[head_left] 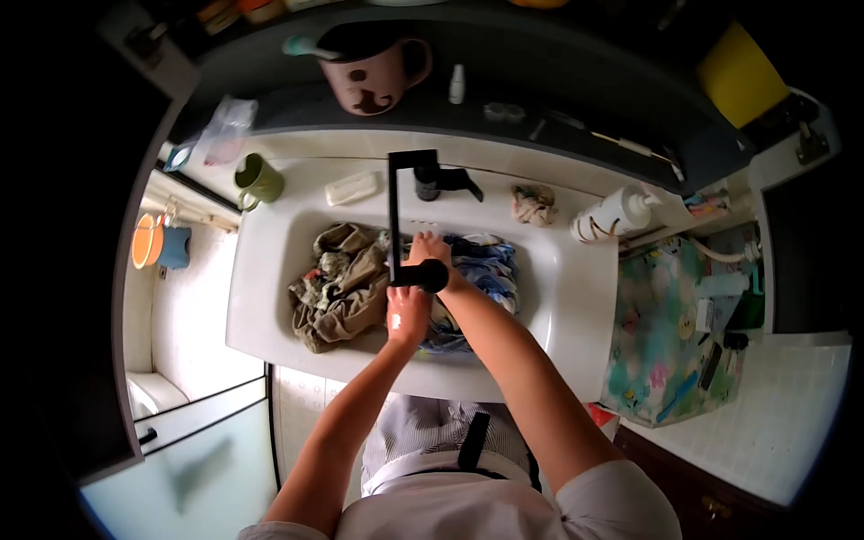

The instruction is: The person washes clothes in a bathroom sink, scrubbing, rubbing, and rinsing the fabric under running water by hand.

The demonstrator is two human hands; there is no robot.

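Note:
Both hands are over the white sink basin [540, 310], partly hidden by the black faucet [393, 202]. My left hand [409, 315] is just below the faucet's round end, with a bright wet or soapy patch on its back; its fingers are hidden. Reaching farther in, my right hand [430, 247] has its visible fingers curled, and whatever they may hold cannot be made out. Brown trousers or similar cloth [346, 297] lies bunched at the basin's left. Blue patterned cloth [486, 270] is heaped on the right, close to my right hand.
On the sink's back ledge are a green mug [259, 183], a soap bar [352, 188], a crumpled cloth [535, 205] and a white pump bottle [616, 214]. Above, a dark shelf [297, 112] carries a pink mug [367, 81]. Combs and bottles lie on a patterned mat [643, 310] at right.

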